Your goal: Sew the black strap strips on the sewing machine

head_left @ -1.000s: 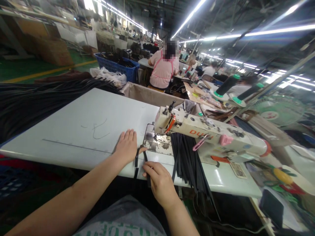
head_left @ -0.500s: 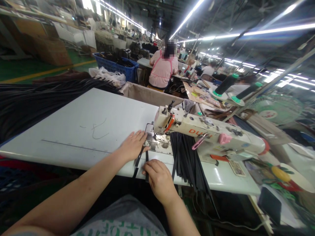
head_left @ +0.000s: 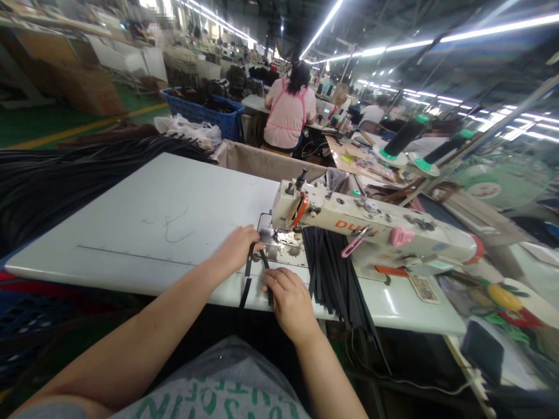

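Since a second ago, both hands have slid forward toward the needle of the sewing machine (head_left: 349, 230), and the left hand's fingers, then spread flat on the table, have drawn together. The left hand (head_left: 238, 247) now rests on the white table (head_left: 144, 221) with its fingertips pinching the far end of a narrow black strap (head_left: 248, 276), just beside the machine's metal plate (head_left: 282, 251). The right hand (head_left: 290, 299) lies near the table's front edge, fingers curled down onto a second run of the same strap; the two runs meet in a narrow V near the left fingertips, and the loose end hangs over the table edge toward the person's lap. Both hands are closed lightly on the strap, not clenched hard.

The strap looks thin, light and floppy, likely webbing or soft synthetic leather. It should bend and twist easily, so it would best be held flat close to the needle, with one hand at the fold and the other pressing the tail.

A thick bundle of similar black strips (head_left: 332, 273) drapes under the machine arm and over the table edge, just right of the right hand. A large heap of black material (head_left: 65, 174) lies at the far left. Further back, a person in a pink top (head_left: 288, 113) sits facing away, near a blue basket (head_left: 205, 113).
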Available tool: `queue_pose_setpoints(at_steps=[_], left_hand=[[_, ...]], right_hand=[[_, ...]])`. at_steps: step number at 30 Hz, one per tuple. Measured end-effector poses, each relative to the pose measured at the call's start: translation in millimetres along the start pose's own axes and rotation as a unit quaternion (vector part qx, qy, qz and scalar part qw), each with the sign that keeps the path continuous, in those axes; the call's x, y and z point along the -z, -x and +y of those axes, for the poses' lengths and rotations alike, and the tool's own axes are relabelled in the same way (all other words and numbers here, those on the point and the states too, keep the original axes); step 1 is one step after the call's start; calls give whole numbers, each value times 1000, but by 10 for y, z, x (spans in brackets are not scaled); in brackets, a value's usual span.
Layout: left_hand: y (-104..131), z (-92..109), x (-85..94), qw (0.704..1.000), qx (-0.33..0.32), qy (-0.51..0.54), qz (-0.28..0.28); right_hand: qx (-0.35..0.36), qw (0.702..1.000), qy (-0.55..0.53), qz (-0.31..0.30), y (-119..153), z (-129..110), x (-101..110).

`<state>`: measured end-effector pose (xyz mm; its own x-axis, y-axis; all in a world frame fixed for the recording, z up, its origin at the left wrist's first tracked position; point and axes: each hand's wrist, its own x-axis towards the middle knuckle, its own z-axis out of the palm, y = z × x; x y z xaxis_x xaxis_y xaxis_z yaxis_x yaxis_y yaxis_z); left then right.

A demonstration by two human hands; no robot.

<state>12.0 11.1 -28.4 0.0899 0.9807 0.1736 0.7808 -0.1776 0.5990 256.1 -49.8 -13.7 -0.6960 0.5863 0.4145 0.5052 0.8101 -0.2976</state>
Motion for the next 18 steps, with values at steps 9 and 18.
queue_pose_setpoints(at_steps=[9, 18], left_hand=[[-324, -170, -302, 998, 3, -8, 56], [-726, -262, -403, 987, 10, -153, -46]], right_hand=[[-35, 999, 32, -4, -46, 69, -51], [-80, 995, 61, -2, -160, 171, -215]])
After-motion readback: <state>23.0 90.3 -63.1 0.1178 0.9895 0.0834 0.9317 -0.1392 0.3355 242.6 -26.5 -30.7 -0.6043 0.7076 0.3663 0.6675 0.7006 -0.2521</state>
